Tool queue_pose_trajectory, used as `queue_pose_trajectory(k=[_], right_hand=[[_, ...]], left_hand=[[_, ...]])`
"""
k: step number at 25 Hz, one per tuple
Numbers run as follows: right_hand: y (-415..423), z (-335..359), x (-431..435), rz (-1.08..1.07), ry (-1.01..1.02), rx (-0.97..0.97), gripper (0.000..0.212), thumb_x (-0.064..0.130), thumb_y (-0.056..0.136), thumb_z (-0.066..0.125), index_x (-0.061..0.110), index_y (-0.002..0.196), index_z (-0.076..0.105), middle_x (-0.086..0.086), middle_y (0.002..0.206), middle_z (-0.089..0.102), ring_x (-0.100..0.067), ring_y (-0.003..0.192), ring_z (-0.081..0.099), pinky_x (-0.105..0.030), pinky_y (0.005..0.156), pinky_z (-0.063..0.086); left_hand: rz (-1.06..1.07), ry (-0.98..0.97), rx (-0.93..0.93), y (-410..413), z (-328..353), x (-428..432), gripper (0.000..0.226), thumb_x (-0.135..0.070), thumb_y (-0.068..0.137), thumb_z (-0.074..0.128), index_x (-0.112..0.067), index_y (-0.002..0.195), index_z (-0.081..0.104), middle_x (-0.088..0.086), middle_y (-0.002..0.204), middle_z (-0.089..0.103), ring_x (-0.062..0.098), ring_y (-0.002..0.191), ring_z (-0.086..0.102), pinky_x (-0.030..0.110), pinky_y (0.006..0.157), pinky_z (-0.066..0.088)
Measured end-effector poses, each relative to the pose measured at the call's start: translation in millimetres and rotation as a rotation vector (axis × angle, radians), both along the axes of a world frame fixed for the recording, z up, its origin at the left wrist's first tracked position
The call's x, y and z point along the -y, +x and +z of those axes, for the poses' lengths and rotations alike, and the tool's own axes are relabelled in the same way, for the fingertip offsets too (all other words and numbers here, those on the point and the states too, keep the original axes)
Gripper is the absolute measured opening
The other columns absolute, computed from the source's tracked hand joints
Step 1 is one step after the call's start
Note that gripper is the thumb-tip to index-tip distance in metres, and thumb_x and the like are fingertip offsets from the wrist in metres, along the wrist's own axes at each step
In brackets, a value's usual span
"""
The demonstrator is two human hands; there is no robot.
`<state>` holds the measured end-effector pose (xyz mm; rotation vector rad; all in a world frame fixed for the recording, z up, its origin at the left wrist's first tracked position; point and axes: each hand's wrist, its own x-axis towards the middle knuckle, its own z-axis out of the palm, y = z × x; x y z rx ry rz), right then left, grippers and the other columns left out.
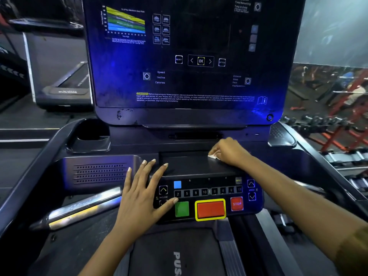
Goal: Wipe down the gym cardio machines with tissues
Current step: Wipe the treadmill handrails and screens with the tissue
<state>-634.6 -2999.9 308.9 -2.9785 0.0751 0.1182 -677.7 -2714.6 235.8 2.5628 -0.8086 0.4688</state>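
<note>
Head view: your right hand (229,151) has its fingers curled around a white tissue (213,156), pressing it onto the dark ledge (189,166) above the treadmill's button panel (209,196). Your left hand (143,188) lies flat with fingers spread, thumb touching beside the green button (181,209).

Left grip (143,194): bare hand, palm down. The four fingers are straight and spread, pointing forward. The thumb is extended to the right. It holds nothing. The left forearm (103,253) enters at the lower edge and runs up and right to a straight wrist.

Right grip (229,152): bare hand, knuckles up, set farther forward than the left. The fingers are curled downward and pinch a small white crumpled tissue (214,156). The right forearm (288,194) enters at the lower right and runs up and left. An olive-brown sleeve (352,248) covers its near end.
</note>
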Motion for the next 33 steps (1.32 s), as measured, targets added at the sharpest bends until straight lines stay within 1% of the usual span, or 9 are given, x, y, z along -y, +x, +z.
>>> queue_pose_trajectory(k=[3, 8, 10, 14, 16, 19, 24, 30, 33], right_hand=[[-7.7, -0.8, -24.2, 0.091, 0.053, 0.051, 0.024, 0.007, 0.089, 0.059, 0.015, 0.11, 0.069, -0.004, 0.112, 0.068, -0.017, 0.105, 0.063, -0.024, 0.095, 0.041], [-46.3, 20.5, -44.2, 0.294, 0.281, 0.06, 0.024, 0.009, 0.086, 0.064, 0.02, 0.106, 0.071, 0.008, 0.106, 0.068, 0.0, 0.091, 0.062, -0.006, 0.081, 0.043], [-41.9, 24.9, -33.9, 0.266, 0.331, 0.061, 0.024, 0.008, 0.085, 0.065, 0.018, 0.105, 0.071, 0.008, 0.102, 0.069, 0.001, 0.088, 0.062, -0.006, 0.077, 0.044], [-1.7, 7.3, -22.6, 0.079, 0.26, 0.081, 0.021, 0.002, 0.087, 0.061, 0.008, 0.104, 0.071, -0.007, 0.106, 0.07, -0.014, 0.098, 0.065, -0.017, 0.088, 0.046], [8.0, -5.3, -34.7, 0.124, 0.218, 0.033, 0.021, 0.003, 0.087, 0.061, 0.009, 0.105, 0.071, -0.007, 0.108, 0.069, -0.014, 0.099, 0.065, -0.011, 0.088, 0.044], [3.0, -4.4, -50.6, 0.235, 0.265, 0.054, 0.023, 0.006, 0.086, 0.063, 0.015, 0.105, 0.072, -0.002, 0.107, 0.07, -0.009, 0.097, 0.064, 0.004, 0.075, 0.035], [-36.7, 12.4, -48.6, 0.43, 0.357, 0.117, 0.025, 0.005, 0.085, 0.064, 0.018, 0.105, 0.072, 0.003, 0.103, 0.07, 0.004, 0.088, 0.059, -0.001, 0.077, 0.04], [-54.4, 22.5, -39.4, 0.37, 0.549, 0.333, 0.026, 0.001, 0.084, 0.063, 0.017, 0.103, 0.072, 0.001, 0.102, 0.071, 0.004, 0.087, 0.059, -0.005, 0.073, 0.041], [-69.9, 20.7, -40.1, 0.367, 0.625, 0.417, 0.026, -0.001, 0.084, 0.062, 0.014, 0.101, 0.073, 0.001, 0.101, 0.071, 0.01, 0.089, 0.057, -0.001, 0.074, 0.039]], left_hand=[[-0.003, -0.003, -0.001, 0.5, 0.0, -0.3, 0.078, -0.076, 0.087, 0.023, -0.027, 0.146, 0.031, 0.006, 0.147, 0.04, 0.021, 0.141, 0.025, 0.04, 0.118, 0.001], [-0.006, -0.018, 0.019, 1.1, -1.5, 0.0, 0.077, -0.076, 0.086, 0.022, -0.028, 0.146, 0.029, 0.006, 0.147, 0.04, 0.02, 0.141, 0.023, 0.039, 0.117, 0.0], [-0.006, -0.028, 0.029, 1.5, -2.4, 0.4, 0.077, -0.076, 0.086, 0.022, -0.028, 0.146, 0.029, 0.007, 0.147, 0.039, 0.02, 0.141, 0.023, 0.04, 0.117, 0.001], [0.003, -0.034, 0.048, 2.3, -5.3, 0.8, 0.079, -0.077, 0.086, 0.021, -0.029, 0.149, 0.024, 0.007, 0.149, 0.038, 0.021, 0.141, 0.024, 0.04, 0.117, 0.002], [0.01, -0.033, 0.048, 2.6, -5.3, 1.1, 0.081, -0.078, 0.085, 0.021, -0.029, 0.15, 0.021, 0.007, 0.149, 0.037, 0.021, 0.141, 0.025, 0.041, 0.117, 0.002], [0.012, -0.022, 0.056, 3.5, -5.0, 1.2, 0.083, -0.078, 0.084, 0.021, -0.03, 0.151, 0.016, 0.007, 0.151, 0.035, 0.022, 0.142, 0.025, 0.04, 0.117, -0.001], [0.018, -0.001, 0.048, 3.1, -4.5, 0.7, 0.084, -0.078, 0.084, 0.024, -0.03, 0.151, 0.012, 0.008, 0.151, 0.036, 0.02, 0.141, 0.022, 0.039, 0.115, -0.001], [-0.004, 0.013, -0.175, 2.1, 10.8, -4.1, 0.108, -0.096, 0.061, 0.009, -0.033, 0.145, -0.013, -0.004, 0.16, 0.01, 0.015, 0.147, 0.003, 0.039, 0.116, -0.007], [0.076, -0.133, -0.229, -13.1, 16.6, -3.5, 0.11, -0.094, 0.061, 0.022, -0.031, 0.148, 0.001, -0.005, 0.159, 0.014, 0.015, 0.148, 0.007, 0.044, 0.118, 0.0]])
